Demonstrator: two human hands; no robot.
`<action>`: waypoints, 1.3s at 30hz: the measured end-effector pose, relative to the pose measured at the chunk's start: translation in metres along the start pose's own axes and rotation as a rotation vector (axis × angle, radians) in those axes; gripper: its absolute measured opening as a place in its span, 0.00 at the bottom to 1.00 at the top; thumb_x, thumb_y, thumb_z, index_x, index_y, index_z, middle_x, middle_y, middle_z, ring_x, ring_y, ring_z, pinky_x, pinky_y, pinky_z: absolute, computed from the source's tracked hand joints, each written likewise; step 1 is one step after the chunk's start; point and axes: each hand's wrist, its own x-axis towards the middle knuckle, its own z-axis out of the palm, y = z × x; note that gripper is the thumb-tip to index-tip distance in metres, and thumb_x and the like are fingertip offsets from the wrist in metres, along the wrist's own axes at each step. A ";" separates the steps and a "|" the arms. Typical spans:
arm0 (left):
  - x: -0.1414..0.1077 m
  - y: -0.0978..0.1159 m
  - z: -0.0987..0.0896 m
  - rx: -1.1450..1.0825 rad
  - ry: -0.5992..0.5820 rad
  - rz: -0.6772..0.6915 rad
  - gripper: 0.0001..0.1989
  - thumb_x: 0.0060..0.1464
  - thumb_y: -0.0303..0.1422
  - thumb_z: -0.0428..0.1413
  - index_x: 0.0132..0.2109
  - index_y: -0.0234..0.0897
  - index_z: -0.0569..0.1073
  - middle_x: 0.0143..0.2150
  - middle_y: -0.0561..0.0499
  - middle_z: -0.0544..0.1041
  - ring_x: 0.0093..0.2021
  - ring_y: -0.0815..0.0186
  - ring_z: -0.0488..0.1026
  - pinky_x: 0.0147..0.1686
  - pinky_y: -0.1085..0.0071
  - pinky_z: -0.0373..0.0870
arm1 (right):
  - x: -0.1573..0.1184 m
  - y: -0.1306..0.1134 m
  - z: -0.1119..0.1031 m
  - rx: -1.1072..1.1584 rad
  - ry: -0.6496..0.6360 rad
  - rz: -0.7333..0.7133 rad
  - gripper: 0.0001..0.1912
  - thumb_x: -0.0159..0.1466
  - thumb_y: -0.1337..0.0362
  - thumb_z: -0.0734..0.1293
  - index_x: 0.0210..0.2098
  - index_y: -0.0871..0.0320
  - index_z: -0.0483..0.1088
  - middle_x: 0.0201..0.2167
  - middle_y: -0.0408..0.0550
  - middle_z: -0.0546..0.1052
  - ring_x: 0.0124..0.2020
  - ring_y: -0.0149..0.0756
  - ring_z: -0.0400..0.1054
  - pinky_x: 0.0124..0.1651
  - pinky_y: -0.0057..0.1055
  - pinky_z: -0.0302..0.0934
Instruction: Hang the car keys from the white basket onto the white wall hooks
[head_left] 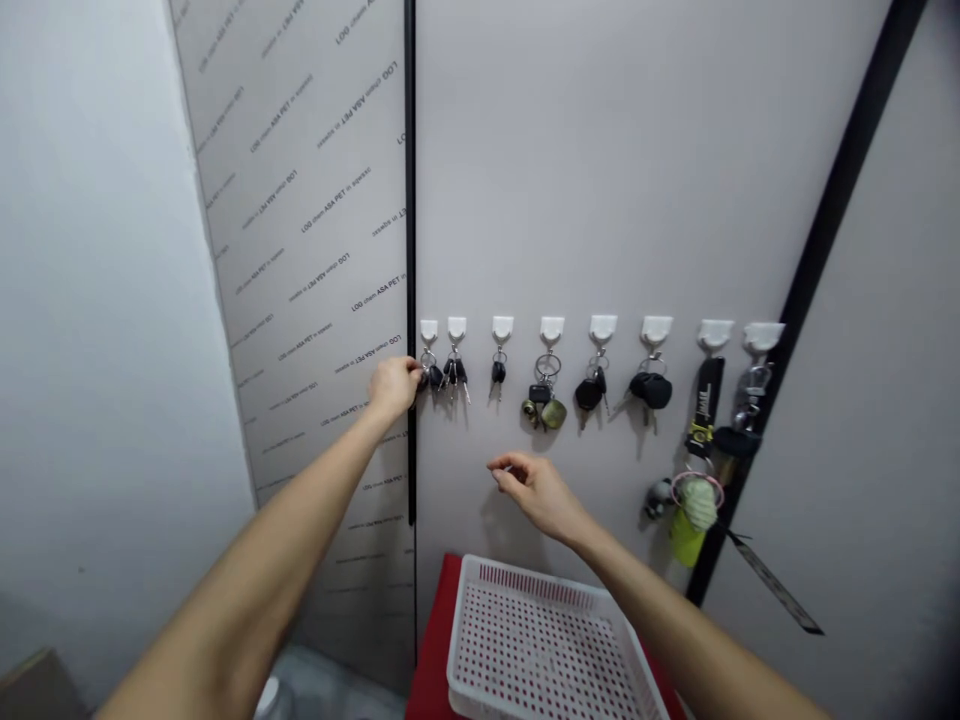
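My left hand reaches to the leftmost hook, its fingers closed on a bunch of keys that hangs there by a ring. My fingertips hide part of that bunch. Lower and to the right, my right hand hovers before the panel with loosely curled fingers, thumb and forefinger slightly apart, and nothing visible in them. Beside the first bunch hang a second key bunch and a small black-headed key set, each from its own white hook.
Further right hang a ring with a brass-coloured tag, black-headed keys, more black keys, and a black strap with colourful charms. Below, a white perforated basket rests on a red surface. A black strip edges the panel.
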 end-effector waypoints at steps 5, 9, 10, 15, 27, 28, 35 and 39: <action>-0.039 -0.031 0.018 -0.131 -0.062 0.016 0.09 0.39 0.31 0.47 0.29 0.36 0.69 0.20 0.55 0.68 0.22 0.71 0.63 0.25 0.76 0.58 | -0.030 0.047 0.000 0.098 -0.079 0.214 0.13 0.51 0.63 0.55 0.32 0.63 0.64 0.19 0.42 0.64 0.21 0.26 0.58 0.26 0.24 0.53; -0.073 -0.028 0.025 -0.363 -0.082 -0.037 0.12 0.37 0.29 0.48 0.35 0.33 0.66 0.16 0.59 0.60 0.19 0.75 0.58 0.23 0.78 0.56 | -0.038 0.052 -0.010 0.111 -0.109 0.269 0.16 0.49 0.66 0.57 0.37 0.65 0.62 0.13 0.35 0.56 0.15 0.22 0.50 0.21 0.23 0.48; -0.080 -0.019 0.023 -0.456 -0.098 -0.032 0.15 0.37 0.29 0.49 0.38 0.33 0.64 0.16 0.60 0.58 0.18 0.76 0.57 0.22 0.78 0.56 | -0.037 0.044 -0.016 0.131 -0.080 0.241 0.19 0.49 0.67 0.57 0.41 0.64 0.59 0.13 0.35 0.54 0.15 0.22 0.49 0.20 0.22 0.47; -0.102 0.054 -0.007 -0.898 -0.181 0.222 0.33 0.40 0.26 0.49 0.53 0.41 0.43 0.16 0.62 0.56 0.17 0.77 0.55 0.21 0.79 0.56 | -0.024 -0.030 -0.050 0.363 0.321 -0.144 0.33 0.51 0.69 0.56 0.53 0.53 0.34 0.14 0.34 0.55 0.15 0.24 0.49 0.18 0.23 0.48; -0.112 0.092 -0.002 -1.072 -0.335 0.314 0.37 0.41 0.24 0.49 0.54 0.44 0.37 0.16 0.62 0.57 0.17 0.77 0.54 0.19 0.79 0.57 | -0.014 -0.062 -0.053 0.426 0.348 -0.287 0.37 0.50 0.70 0.57 0.53 0.51 0.29 0.14 0.33 0.56 0.15 0.24 0.50 0.17 0.23 0.50; -0.112 0.090 -0.001 -1.051 -0.334 0.313 0.37 0.41 0.25 0.49 0.54 0.44 0.37 0.16 0.62 0.57 0.17 0.78 0.54 0.20 0.79 0.57 | -0.014 -0.063 -0.052 0.417 0.352 -0.282 0.37 0.50 0.71 0.57 0.53 0.51 0.30 0.14 0.33 0.56 0.15 0.24 0.50 0.17 0.22 0.50; -0.086 0.046 0.018 -0.599 0.095 0.176 0.31 0.40 0.29 0.50 0.52 0.41 0.47 0.31 0.53 0.65 0.31 0.71 0.63 0.34 0.72 0.60 | 0.003 -0.039 -0.049 0.108 0.499 -0.114 0.27 0.49 0.68 0.57 0.49 0.57 0.48 0.17 0.37 0.61 0.17 0.24 0.54 0.23 0.25 0.55; -0.063 0.023 0.029 -0.309 0.314 0.109 0.31 0.37 0.33 0.52 0.50 0.39 0.50 0.46 0.46 0.59 0.47 0.63 0.55 0.45 0.65 0.53 | 0.020 -0.015 -0.053 -0.236 0.640 -0.094 0.19 0.47 0.65 0.58 0.40 0.59 0.60 0.30 0.46 0.66 0.29 0.31 0.60 0.33 0.30 0.56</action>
